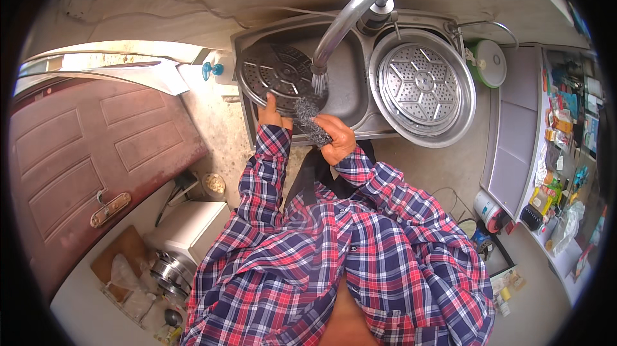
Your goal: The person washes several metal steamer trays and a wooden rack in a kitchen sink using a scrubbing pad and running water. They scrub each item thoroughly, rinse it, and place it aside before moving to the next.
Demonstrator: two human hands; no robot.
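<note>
My left hand grips the near rim of a round perforated metal steamer tray, thumb on top and the other fingers hidden beneath. The tray is tilted over the left basin of a steel sink. Pinched in my right hand is a grey steel-wool scourer, whose far end is at the tray's near right edge. Water streams from the curved faucet close to the tray's right side. A wide metal basin stands over the sink's right side, with another perforated steamer plate in it.
A green container with a white lid stands right of the sink. Farther right, a cabinet adjoins a cluttered shelf. At the left are a reddish panelled door, a bowl of pale pieces and stacked metal pots.
</note>
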